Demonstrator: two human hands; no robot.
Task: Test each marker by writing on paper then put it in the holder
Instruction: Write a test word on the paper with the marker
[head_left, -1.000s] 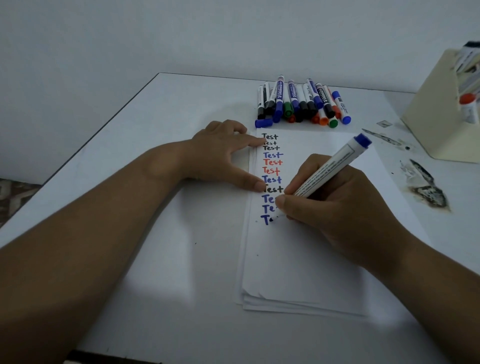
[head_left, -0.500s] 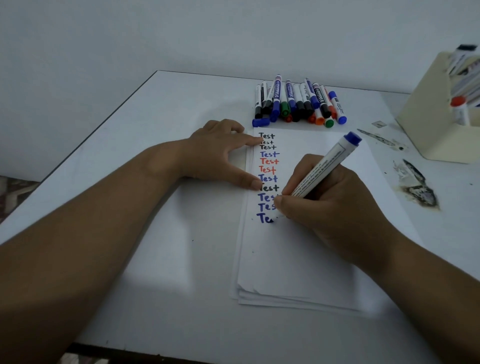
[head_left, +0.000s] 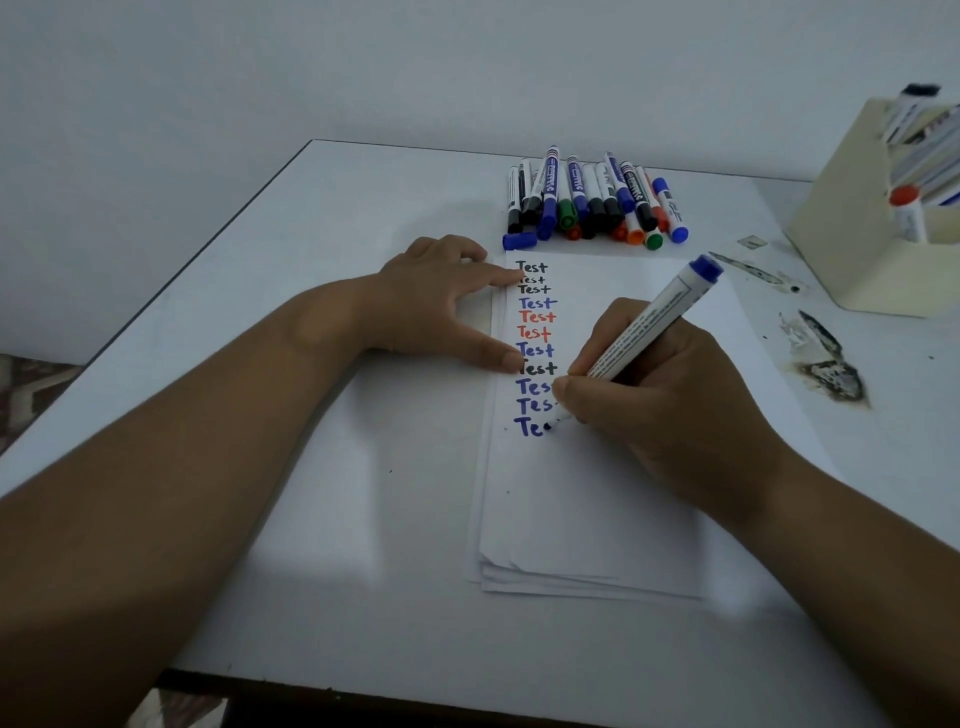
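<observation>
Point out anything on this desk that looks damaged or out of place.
The white table has a dark, scorched-looking patch with peeling surface at the right, near the cream holder. A loose blue cap lies beside the marker pile.

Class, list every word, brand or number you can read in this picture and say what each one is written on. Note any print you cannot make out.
"Test", handwritten in a column on the paper: eight full lines in black, blue and red.
"Tes", two blue lines partly hidden by the right hand.
"Te", unfinished bottom line at the blue marker tip.
Print on that marker's barrel and on the marker pile: too blurred to read.
</observation>
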